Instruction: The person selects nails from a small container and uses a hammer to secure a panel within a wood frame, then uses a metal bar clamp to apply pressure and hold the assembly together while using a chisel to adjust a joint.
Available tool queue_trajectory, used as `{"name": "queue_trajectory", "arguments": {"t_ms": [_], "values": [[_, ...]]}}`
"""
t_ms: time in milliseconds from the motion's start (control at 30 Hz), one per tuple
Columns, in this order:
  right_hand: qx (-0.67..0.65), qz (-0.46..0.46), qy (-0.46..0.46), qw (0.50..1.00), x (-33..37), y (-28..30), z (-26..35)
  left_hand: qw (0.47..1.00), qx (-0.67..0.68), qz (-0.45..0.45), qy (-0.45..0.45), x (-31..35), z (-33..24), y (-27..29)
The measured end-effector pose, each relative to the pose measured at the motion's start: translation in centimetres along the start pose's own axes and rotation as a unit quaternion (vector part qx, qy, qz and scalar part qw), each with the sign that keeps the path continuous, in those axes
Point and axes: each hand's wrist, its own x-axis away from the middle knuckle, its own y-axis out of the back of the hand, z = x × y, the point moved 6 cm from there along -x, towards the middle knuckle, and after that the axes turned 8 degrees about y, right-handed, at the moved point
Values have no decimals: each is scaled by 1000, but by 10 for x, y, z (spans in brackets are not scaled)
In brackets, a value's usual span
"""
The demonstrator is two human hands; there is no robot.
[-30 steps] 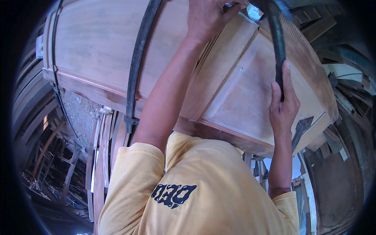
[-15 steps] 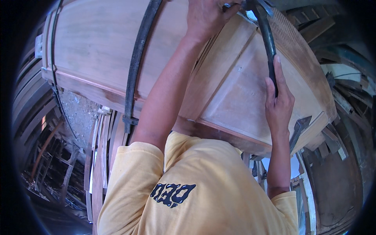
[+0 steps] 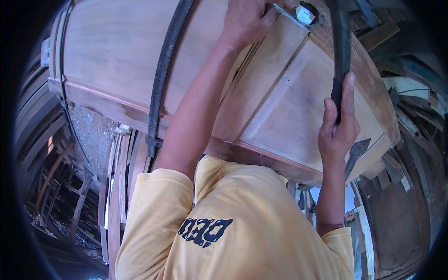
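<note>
The right hand [image 3: 338, 128] grips the near end of a long dark tool [image 3: 342, 51], probably stiff, weighty and best held there, over the wooden panel's [image 3: 284, 116] right side; the left hand [image 3: 246, 23], far centre, is curled, contents unclear.

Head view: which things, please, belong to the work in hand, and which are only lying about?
Seem to belong:
- panelled wooden piece, left hand over its upper part
- long dark tool, held in the right hand
- dark bar across the piece

Seem just lying about:
- wood strips, lower left
- dark board, lower right
</note>
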Motion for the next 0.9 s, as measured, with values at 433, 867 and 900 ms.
{"name": "queue_trajectory", "arguments": {"t_ms": [433,867,900], "values": [[37,31,-7,999,8,-12,-13,999,9,26,21,-2,1,-1],[39,106,-82,990,3,-9,-20,1000,28,4,7,1,3,0],[30,127,-128,983,4,-11,-24,1000,26,-2,-7,1,1,0]]}}
